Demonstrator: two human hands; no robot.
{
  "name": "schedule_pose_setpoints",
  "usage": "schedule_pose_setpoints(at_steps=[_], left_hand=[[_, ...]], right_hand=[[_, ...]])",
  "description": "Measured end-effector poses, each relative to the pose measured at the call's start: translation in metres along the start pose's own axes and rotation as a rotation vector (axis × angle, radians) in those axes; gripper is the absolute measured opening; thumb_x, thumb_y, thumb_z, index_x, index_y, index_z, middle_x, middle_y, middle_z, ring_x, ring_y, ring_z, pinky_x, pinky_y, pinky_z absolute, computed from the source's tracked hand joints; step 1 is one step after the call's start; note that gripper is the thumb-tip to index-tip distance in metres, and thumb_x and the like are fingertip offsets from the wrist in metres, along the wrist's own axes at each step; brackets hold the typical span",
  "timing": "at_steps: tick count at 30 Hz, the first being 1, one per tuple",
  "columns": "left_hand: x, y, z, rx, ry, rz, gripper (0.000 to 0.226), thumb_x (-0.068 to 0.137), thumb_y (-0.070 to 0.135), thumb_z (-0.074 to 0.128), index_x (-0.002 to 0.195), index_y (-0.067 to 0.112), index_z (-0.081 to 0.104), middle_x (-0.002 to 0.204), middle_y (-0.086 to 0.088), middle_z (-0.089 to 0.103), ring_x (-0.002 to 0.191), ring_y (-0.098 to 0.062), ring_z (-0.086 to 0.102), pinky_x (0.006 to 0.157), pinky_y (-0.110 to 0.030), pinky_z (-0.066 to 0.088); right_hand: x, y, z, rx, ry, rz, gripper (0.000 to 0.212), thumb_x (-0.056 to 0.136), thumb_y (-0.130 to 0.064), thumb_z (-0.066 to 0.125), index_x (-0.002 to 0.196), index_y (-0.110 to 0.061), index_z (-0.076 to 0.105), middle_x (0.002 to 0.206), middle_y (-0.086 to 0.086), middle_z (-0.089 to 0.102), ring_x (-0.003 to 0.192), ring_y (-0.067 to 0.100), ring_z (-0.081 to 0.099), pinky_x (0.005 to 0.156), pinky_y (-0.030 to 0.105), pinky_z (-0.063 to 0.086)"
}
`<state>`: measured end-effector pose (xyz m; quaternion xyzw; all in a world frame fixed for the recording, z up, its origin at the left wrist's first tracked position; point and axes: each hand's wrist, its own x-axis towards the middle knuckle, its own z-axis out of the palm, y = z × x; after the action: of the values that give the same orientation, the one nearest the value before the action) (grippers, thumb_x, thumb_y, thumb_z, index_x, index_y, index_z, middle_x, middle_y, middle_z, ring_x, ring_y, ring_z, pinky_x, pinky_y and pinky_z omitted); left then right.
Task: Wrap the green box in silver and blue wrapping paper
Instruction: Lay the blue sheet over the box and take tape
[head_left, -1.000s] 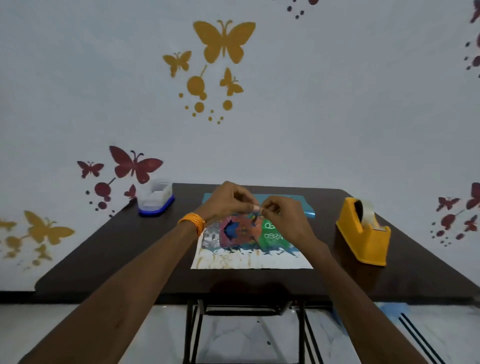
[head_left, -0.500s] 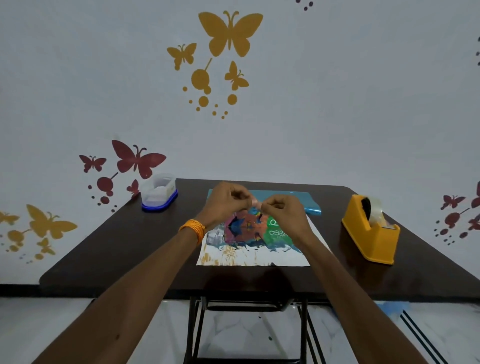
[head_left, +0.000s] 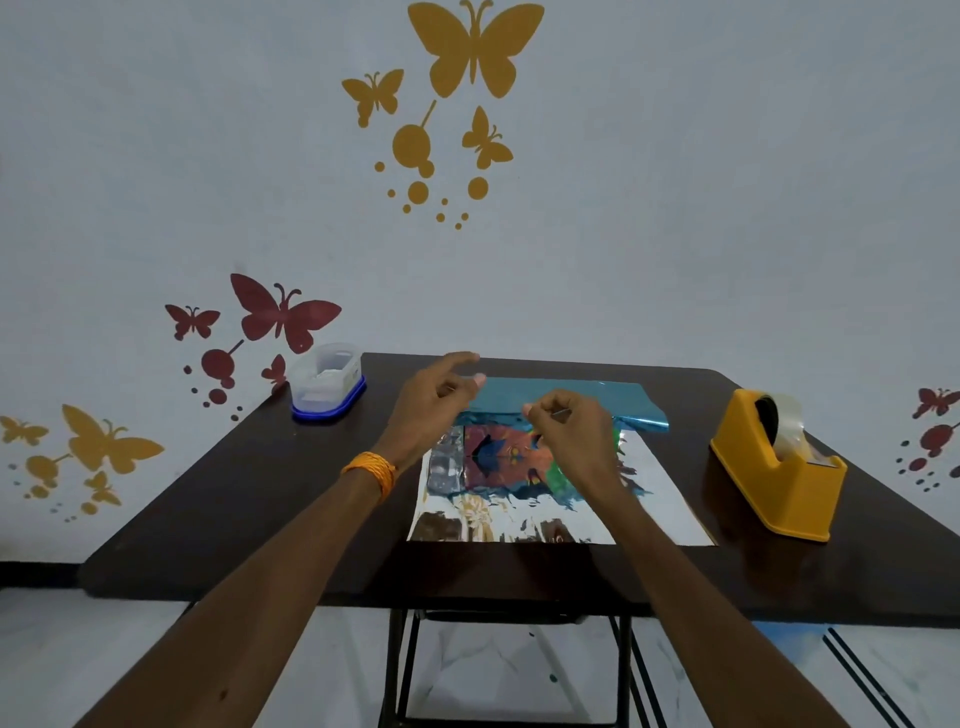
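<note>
**Green box flat on shiny paper, not wrapped yet**

Look first at the green box (head_left: 558, 474): flat on the silver side of the wrapping paper (head_left: 660, 499), in the middle of the desk (head_left: 260, 493), half hidden behind the right hand (head_left: 571, 439). Seems to lie the long way left to right, in line with the near desk edge, big printed face up. No paper over it yet. Far end of the paper blue and curled up, just behind the box.

Right above the box, the right grip pinched tight, thumb on fingertip, maybe on a bit of tape; too small to be sure. Left hand (head_left: 436, 410) beside it, grip spread and loose, holding nothing, not touching the right.

Watch out from here. Could get sticky tape folded on itself or stuck to a finger. Could nudge the box crooked on the slippery sheet and end up with uneven folds. Could crease or tear the thin foil with a hard pull.

Off to the right, a yellow tape holder (head_left: 779, 467); far left, a clear tub (head_left: 327, 384).
</note>
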<state>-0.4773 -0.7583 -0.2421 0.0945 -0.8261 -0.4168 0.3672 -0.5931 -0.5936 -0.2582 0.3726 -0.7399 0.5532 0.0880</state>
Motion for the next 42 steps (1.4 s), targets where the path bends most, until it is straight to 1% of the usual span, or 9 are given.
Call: schedule_pose_setpoints(at_steps=[3, 8, 18, 24, 27, 31, 35, 39, 42], left_hand=[[0.01, -0.019, -0.004, 0.233, 0.077, 0.097, 0.033, 0.094, 0.033, 0.065, 0.125, 0.024, 0.064, 0.094, -0.002, 0.063, 0.088, -0.015, 0.059, 0.077, -0.028, 0.05], [0.026, -0.036, 0.01, 0.495, -0.068, 0.185, 0.028, 0.085, 0.034, 0.075, 0.111, 0.023, 0.073, 0.102, 0.002, 0.058, 0.099, -0.016, 0.048, 0.079, -0.03, 0.042], [0.028, -0.043, 0.005, 0.517, -0.087, 0.193, 0.032, 0.077, 0.023, 0.083, 0.108, 0.026, 0.074, 0.105, 0.004, 0.067, 0.101, -0.019, 0.053, 0.089, -0.046, 0.047], [0.029, -0.046, 0.001, 0.443, -0.051, 0.202, 0.027, 0.082, 0.036, 0.076, 0.108, 0.03, 0.072, 0.106, 0.007, 0.064, 0.102, -0.015, 0.051, 0.089, -0.048, 0.046], [0.033, -0.043, 0.001, 0.476, -0.07, 0.206, 0.025, 0.083, 0.032, 0.077, 0.107, 0.027, 0.073, 0.106, 0.005, 0.065, 0.103, -0.017, 0.052, 0.091, -0.049, 0.046], [0.035, -0.04, 0.004, 0.511, -0.112, 0.22, 0.034, 0.081, 0.038, 0.078, 0.112, 0.028, 0.07, 0.107, 0.005, 0.065, 0.102, -0.016, 0.052, 0.092, -0.046, 0.044], [0.036, -0.032, 0.01, 0.609, -0.16, 0.243, 0.042, 0.083, 0.04, 0.076, 0.122, 0.027, 0.065, 0.119, 0.002, 0.063, 0.114, -0.019, 0.05, 0.097, -0.042, 0.038], [0.039, -0.026, 0.017, 0.659, -0.186, 0.262, 0.052, 0.081, 0.046, 0.075, 0.128, 0.028, 0.061, 0.128, 0.002, 0.059, 0.122, -0.02, 0.046, 0.1, -0.042, 0.031], [0.041, -0.023, 0.021, 0.698, -0.211, 0.272, 0.052, 0.081, 0.048, 0.074, 0.127, 0.03, 0.06, 0.129, 0.003, 0.057, 0.122, -0.019, 0.045, 0.101, -0.043, 0.03]], right_hand=[[0.0, 0.014, 0.006, -0.068, -0.045, 0.0, 0.016, 0.09, -0.023, 0.074, 0.074, -0.018, 0.072, 0.067, -0.005, 0.071, 0.065, 0.012, 0.068, 0.064, 0.026, 0.056], [-0.001, 0.024, 0.018, -0.175, -0.147, -0.08, 0.013, 0.091, -0.02, 0.072, 0.078, -0.024, 0.072, 0.072, -0.011, 0.07, 0.063, -0.001, 0.065, 0.06, 0.014, 0.051], [0.01, 0.023, 0.04, -0.253, -0.128, -0.066, 0.01, 0.089, -0.031, 0.075, 0.086, -0.021, 0.076, 0.08, -0.01, 0.071, 0.071, 0.003, 0.064, 0.067, 0.025, 0.054], [0.003, 0.023, 0.036, -0.189, -0.138, -0.059, 0.009, 0.087, -0.027, 0.076, 0.08, -0.024, 0.074, 0.073, -0.009, 0.071, 0.064, 0.004, 0.065, 0.061, 0.025, 0.056], [-0.002, 0.027, 0.028, -0.161, -0.243, -0.032, 0.013, 0.087, -0.018, 0.073, 0.075, -0.02, 0.073, 0.075, -0.006, 0.073, 0.062, 0.005, 0.068, 0.06, 0.024, 0.057], [-0.008, 0.036, 0.02, -0.157, -0.428, -0.074, 0.011, 0.089, -0.013, 0.068, 0.078, -0.013, 0.07, 0.085, -0.003, 0.074, 0.076, 0.007, 0.068, 0.071, 0.022, 0.052], [-0.015, 0.036, 0.015, -0.181, -0.497, -0.116, 0.009, 0.093, -0.014, 0.063, 0.084, -0.014, 0.063, 0.088, -0.006, 0.068, 0.077, 0.006, 0.062, 0.069, 0.026, 0.047], [-0.026, 0.044, 0.012, -0.166, -0.538, -0.127, 0.011, 0.095, -0.023, 0.061, 0.087, -0.016, 0.06, 0.085, 0.002, 0.066, 0.079, 0.02, 0.062, 0.069, 0.037, 0.047], [-0.028, 0.043, 0.008, -0.111, -0.554, -0.14, 0.011, 0.096, -0.023, 0.062, 0.089, -0.014, 0.062, 0.088, 0.005, 0.066, 0.079, 0.023, 0.059, 0.067, 0.033, 0.042]])
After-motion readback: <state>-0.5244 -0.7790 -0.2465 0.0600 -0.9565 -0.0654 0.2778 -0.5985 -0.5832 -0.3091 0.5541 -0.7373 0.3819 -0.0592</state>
